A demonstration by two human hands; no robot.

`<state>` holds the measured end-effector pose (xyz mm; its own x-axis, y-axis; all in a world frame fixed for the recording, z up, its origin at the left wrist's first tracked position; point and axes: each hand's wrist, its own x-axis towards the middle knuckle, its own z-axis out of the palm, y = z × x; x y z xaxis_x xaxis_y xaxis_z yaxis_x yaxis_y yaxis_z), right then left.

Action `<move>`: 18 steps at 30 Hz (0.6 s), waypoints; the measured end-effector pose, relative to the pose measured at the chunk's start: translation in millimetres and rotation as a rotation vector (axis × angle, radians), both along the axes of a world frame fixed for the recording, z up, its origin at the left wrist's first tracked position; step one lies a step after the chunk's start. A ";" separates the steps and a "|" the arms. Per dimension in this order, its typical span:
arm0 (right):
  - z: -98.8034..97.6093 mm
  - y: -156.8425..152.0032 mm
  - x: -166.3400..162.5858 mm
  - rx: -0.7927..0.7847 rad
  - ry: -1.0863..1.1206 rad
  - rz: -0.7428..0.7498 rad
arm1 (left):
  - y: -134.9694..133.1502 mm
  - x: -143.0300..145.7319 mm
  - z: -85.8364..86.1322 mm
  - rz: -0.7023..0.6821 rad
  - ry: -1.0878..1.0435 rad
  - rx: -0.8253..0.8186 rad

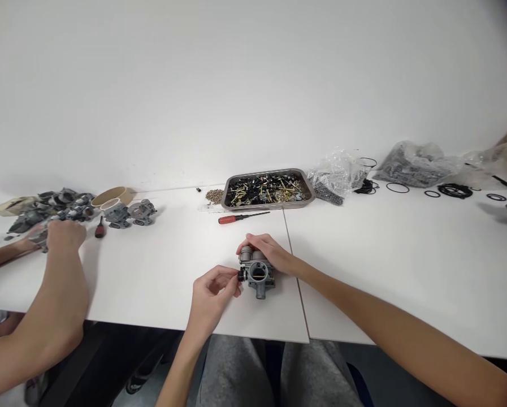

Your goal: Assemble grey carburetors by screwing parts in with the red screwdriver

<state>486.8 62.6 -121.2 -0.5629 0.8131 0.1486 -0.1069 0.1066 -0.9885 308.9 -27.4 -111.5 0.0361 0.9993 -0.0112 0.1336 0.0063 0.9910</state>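
A grey metal carburetor [259,272] lies on the white table in front of me, its round bore facing me. My right hand [271,252] wraps over its back and right side, the fingers partly hidden behind it. At its left side, a small black ribbed cap [242,275] sticks out. My left hand [217,289] pinches that cap between thumb and fingertips. Beyond the carburetor lies a screwdriver [232,219] with a red handle, its shaft pointing right.
A metal tray [226,204] of small black and brass parts stands near the wall, beside a heap of brass pieces [215,196]. Plastic bags [418,164] and black rings [398,187] lie right. At left, a co-worker's hands [66,234] work near several carburetors [116,215].
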 end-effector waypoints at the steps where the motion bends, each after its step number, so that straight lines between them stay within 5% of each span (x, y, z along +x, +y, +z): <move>1: 0.1 0.1 0.0 -0.002 0.000 0.002 | -0.3 -0.3 -0.2 0.006 -0.004 0.013; 18: 1.9 -0.9 0.0 -0.025 -0.007 0.016 | -0.4 -3.8 -8.1 0.069 -0.106 0.047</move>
<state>486.7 61.7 -119.4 -0.5770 0.8073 0.1239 -0.1010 0.0800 -0.9917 305.0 -27.7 -119.6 -0.0338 0.9988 0.0355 0.0289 -0.0345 0.9990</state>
